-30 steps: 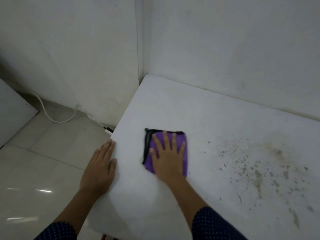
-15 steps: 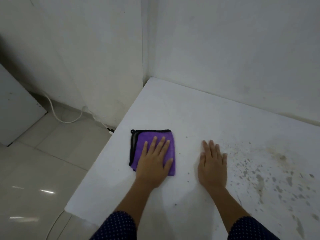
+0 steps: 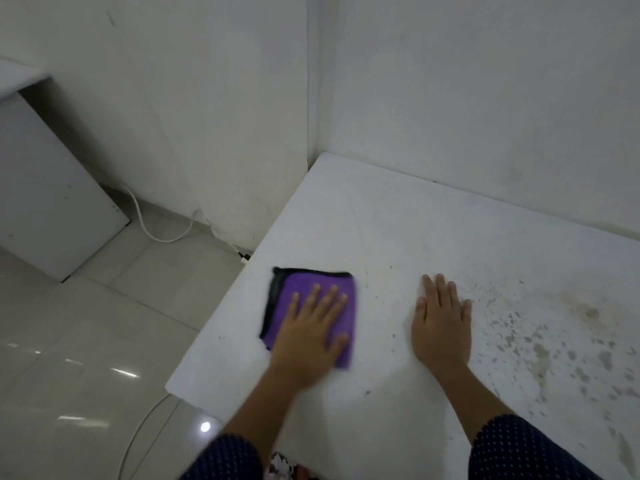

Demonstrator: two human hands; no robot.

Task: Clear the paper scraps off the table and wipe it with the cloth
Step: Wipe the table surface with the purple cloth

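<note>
Nearest the camera, two dark dotted sleeves (image 3: 519, 452) lead onto the white worktop (image 3: 381, 220). The left hand (image 3: 311, 330) lies flat on the purple cloth (image 3: 298, 284), fingers straight and a little spread, pressing it down without gripping it. The hand looks slightly blurred. The right hand (image 3: 441, 327) lies to the right of the cloth, palm down on bare worktop with its fingers straight and holding nothing. The two hands are apart.

The cloth is folded into a near-square pad close to the worktop's left edge. Its slightly longer axis seems to run from the near edge away toward the wall (image 3: 485, 98), leaning a little left. A black trim runs along its left and far sides.

No paper scraps show on the worktop, so the clearing step looks done and the wiping is in hand. Further right of the cloth, beyond the right hand, spreads a patch of grey specks and brownish stains (image 3: 536, 341). The next move probably calls for sliding the cloth rightward under steady flat pressure, with the right hand lifted out of its path.

Left of the cloth, below the worktop, is a glossy tiled floor (image 3: 86, 323), and a white cable (image 3: 162, 237) curls along the wall's foot.
</note>
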